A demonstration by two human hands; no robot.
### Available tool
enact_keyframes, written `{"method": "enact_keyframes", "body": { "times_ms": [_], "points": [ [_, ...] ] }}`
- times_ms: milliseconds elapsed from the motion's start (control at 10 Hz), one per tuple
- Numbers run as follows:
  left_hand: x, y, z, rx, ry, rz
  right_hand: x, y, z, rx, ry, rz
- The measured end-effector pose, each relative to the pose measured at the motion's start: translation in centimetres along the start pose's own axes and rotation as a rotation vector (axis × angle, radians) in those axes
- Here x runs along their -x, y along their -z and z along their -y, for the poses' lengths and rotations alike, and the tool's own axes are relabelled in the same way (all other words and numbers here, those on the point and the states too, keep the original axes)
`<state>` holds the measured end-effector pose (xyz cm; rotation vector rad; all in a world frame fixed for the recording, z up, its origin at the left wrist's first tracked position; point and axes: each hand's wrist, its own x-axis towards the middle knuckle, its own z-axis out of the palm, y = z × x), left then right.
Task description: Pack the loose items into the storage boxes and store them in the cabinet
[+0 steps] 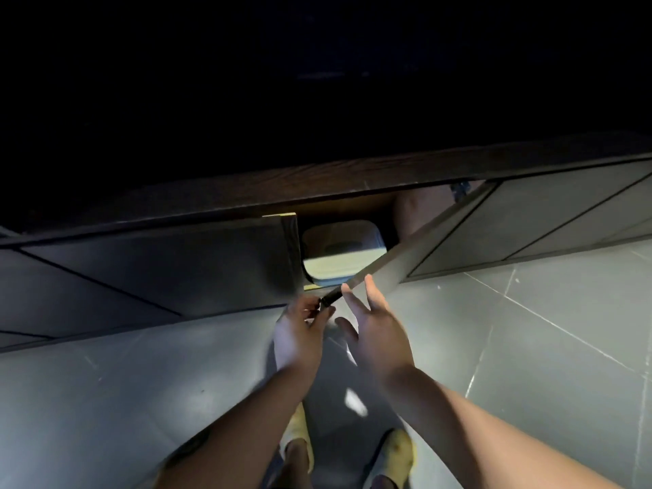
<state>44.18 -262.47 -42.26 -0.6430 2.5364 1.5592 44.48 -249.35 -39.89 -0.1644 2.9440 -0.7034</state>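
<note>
Storage box [340, 250] | inside cabinet [247, 195] (door ajar) | beyond left hand [300, 333]

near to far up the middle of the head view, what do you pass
yellow shoes → left hand pinching the door's corner, right hand fingers straight on the cabinet door → storage box inside the cabinet → dark wooden top
</note>
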Motion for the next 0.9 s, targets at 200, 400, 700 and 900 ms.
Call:
{"method": "enact_keyframes", "body": {
  "times_ms": [200,400,700,900],
  "points": [
    [-6.6,2.9,-1.0,0.004,-0.004,0.038,-5.6,-1.6,3.2,0.044,-0.048,0.051],
    [-11.2,4.1,-2.4,-0.056,0.057,-0.003,-10.6,-2.3,5.9,0.021,-0.18,0.082],
    [-15.0,4.3,-3.9,-0.207,0.036,0.036,-14.2,-1.5,7.5,-0.023,-0.254,0.112],
    [-14.7,4.2,-4.3,-0.271,-0.047,0.065,-13.2,0.0,6.0,-0.017,-0.17,0.169]
  ]
}}
